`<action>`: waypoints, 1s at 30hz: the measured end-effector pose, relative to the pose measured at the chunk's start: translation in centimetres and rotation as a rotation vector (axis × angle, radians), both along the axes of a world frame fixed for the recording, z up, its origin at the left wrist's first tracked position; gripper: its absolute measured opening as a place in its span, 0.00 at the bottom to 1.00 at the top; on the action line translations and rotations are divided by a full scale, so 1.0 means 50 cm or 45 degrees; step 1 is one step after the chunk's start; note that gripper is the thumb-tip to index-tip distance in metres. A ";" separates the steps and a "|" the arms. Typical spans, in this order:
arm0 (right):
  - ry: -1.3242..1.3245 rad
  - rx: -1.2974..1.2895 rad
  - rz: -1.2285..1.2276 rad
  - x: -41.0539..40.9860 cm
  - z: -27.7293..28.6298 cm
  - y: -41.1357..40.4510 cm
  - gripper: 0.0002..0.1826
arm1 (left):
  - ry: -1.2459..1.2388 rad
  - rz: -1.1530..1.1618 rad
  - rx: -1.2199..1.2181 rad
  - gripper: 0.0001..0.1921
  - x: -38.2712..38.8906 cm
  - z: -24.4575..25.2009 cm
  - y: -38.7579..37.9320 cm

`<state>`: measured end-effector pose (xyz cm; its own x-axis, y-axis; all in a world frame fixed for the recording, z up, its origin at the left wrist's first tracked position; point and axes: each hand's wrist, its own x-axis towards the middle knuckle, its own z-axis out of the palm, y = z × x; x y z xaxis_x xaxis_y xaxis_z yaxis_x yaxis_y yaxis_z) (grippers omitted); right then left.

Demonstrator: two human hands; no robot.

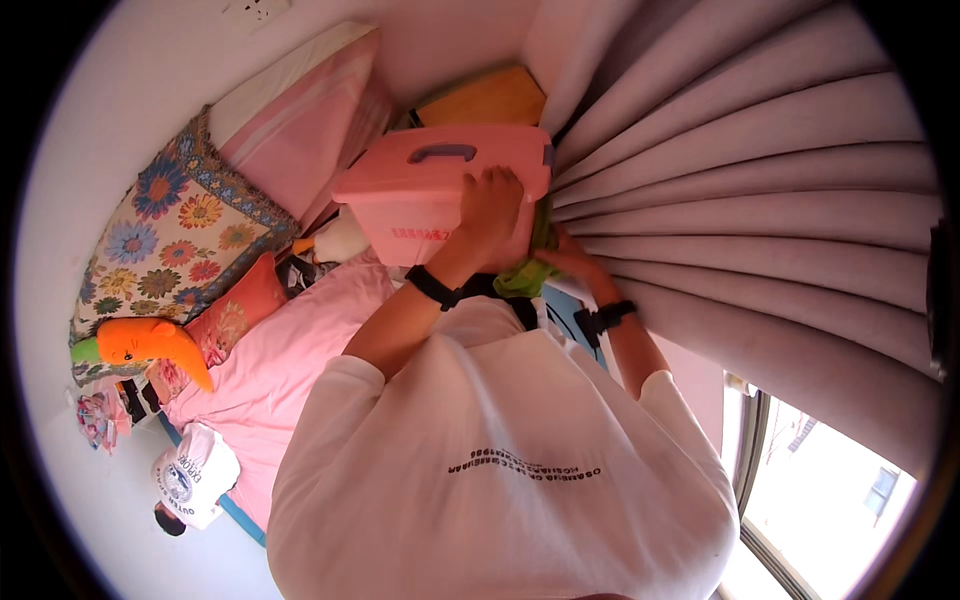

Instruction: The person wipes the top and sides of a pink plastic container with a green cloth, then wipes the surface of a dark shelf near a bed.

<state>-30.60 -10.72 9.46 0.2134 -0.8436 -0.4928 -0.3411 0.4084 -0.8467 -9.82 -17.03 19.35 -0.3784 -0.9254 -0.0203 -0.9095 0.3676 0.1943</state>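
Observation:
Before me stands a pink plastic storage box (442, 217) with its lid on, a purple carry handle (444, 153) on top and red writing on its front. My left hand (491, 201) lies over the lid's front edge, fingers extended on the lid and palm against the front wall. At the box's right side, a green cloth (525, 279) is bunched between the box and the curtain. My right hand (581, 261), somewhat blurred, reaches to this cloth with its fingertips at its edge; whether it grips the cloth is unclear.
A pleated curtain (750, 210) hangs close on the right, above a bright window (832, 487). To the left are a bed with pink bedding (300, 337), a floral cushion (172, 247) and an orange carrot plush (154, 341). Behind the box sits an orange-brown wooden panel (484, 101).

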 end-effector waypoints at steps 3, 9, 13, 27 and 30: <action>0.045 0.098 0.083 -0.015 -0.060 0.028 0.42 | -0.082 -0.023 -0.198 0.13 -0.018 -0.006 0.013; -0.430 -0.122 -0.277 -0.033 0.064 -0.021 0.34 | -0.056 -0.026 -0.136 0.13 -0.021 -0.029 0.019; -0.829 0.399 -0.740 -0.012 0.155 -0.112 0.29 | 0.011 -0.031 -0.215 0.14 -0.027 -0.039 0.025; -0.567 0.394 -0.616 0.022 0.176 -0.100 0.21 | 0.588 -0.263 -0.211 0.23 0.091 0.015 0.082; -0.703 0.406 -0.800 0.032 0.169 -0.061 0.21 | 0.829 -0.316 -0.086 0.19 0.165 0.052 0.106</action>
<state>-28.97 -13.75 17.90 0.0344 -0.7251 -0.6877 0.4473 0.6265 -0.6382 -1.59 -11.73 21.94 -0.4946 -0.8011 0.3371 -0.5033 0.5802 0.6404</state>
